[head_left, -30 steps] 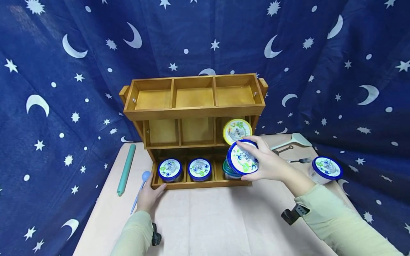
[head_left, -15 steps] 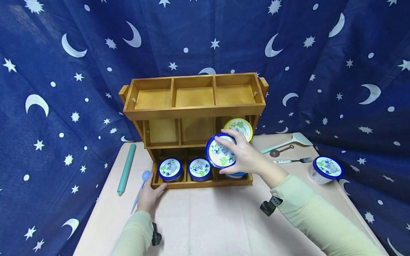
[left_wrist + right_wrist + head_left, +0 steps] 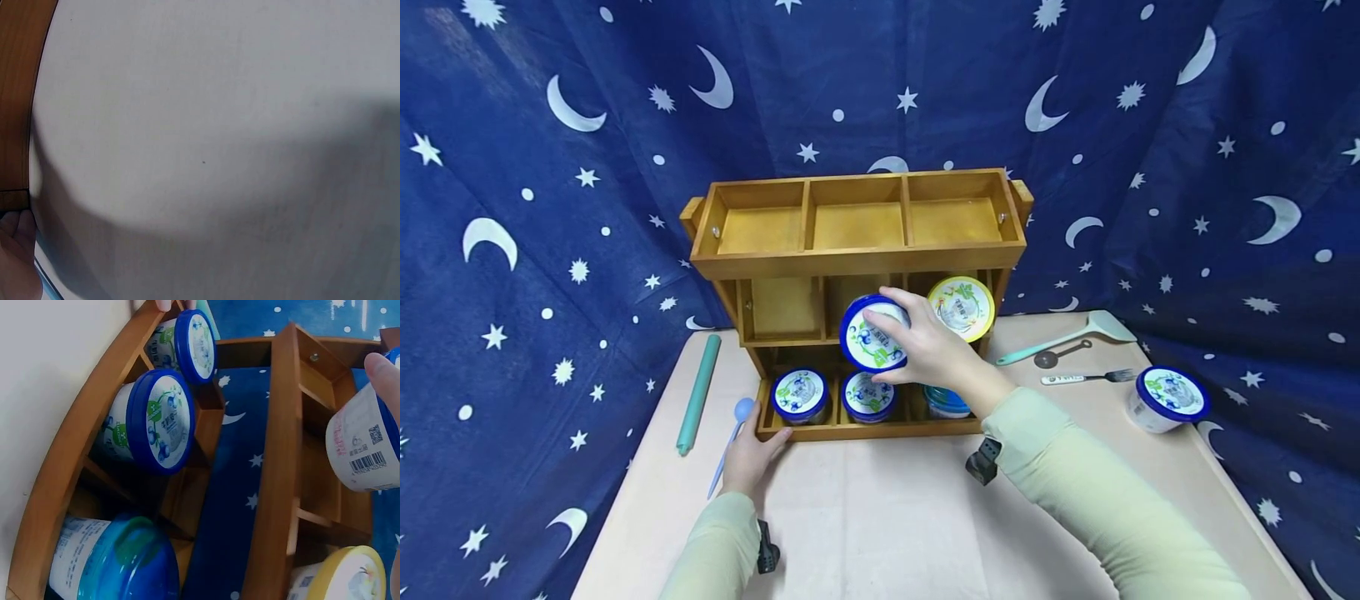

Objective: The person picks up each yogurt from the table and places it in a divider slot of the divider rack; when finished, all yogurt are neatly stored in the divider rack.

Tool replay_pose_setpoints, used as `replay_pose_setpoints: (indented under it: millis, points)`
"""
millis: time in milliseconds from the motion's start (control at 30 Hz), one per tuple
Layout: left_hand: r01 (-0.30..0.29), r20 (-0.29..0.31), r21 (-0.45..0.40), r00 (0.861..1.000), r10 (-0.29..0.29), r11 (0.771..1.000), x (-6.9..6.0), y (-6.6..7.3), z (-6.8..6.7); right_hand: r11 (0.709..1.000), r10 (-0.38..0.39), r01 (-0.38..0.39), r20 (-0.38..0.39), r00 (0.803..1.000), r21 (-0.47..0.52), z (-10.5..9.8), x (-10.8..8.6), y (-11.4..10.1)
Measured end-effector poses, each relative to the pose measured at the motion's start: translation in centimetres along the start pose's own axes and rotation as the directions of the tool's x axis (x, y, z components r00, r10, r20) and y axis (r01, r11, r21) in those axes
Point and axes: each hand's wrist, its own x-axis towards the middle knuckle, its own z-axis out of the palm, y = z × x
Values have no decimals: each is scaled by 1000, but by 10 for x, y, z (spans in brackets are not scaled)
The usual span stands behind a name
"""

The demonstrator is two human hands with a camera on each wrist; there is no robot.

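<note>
My right hand (image 3: pixel 932 346) holds a blue-lidded tub (image 3: pixel 859 340) by its sides, tilted, in front of the middle compartment of the wooden rack's (image 3: pixel 857 265) middle tier. In the right wrist view the white, barcoded side of this tub (image 3: pixel 353 447) shows. At the rack's lower left front corner, my left hand (image 3: pixel 751 457) grips the wood. The bottom tier holds a blue-lidded tub (image 3: pixel 800 393) on the left, another blue-lidded tub (image 3: pixel 867 398) in the middle and a teal-lidded tub (image 3: pixel 946 402) on the right. A yellow-lidded tub (image 3: pixel 962 308) sits in the middle tier's right compartment.
A light blue spoon (image 3: pixel 726 450) lies beside my left hand, with a green roll (image 3: pixel 698 396) farther left. On the right are a mint spatula (image 3: pixel 1060 337), a dark measuring spoon (image 3: pixel 1060 353), a fork (image 3: pixel 1086 377) and another blue-lidded tub (image 3: pixel 1168 398).
My right hand has carried the blue-lidded tub leftward and slightly up, from in front of the right compartments to the middle ones. The left hand has stayed at the rack's corner.
</note>
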Motion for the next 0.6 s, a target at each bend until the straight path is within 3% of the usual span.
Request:
replay_pose_setpoints:
  millis: [167,367,600]
  points:
    - [4,0,-5,1000,-4,1000,-1,1,-1,999,49,-49,6,999,-1,10,4,4]
    - [18,17,-5,1000,-17,1000,-1,3,-3,990,141,-142,95,986,8,19,7,7]
    - [-1,5,1,1000,1,1000,0,2,-2,991,123,-116,116,986,-63,23,13,16]
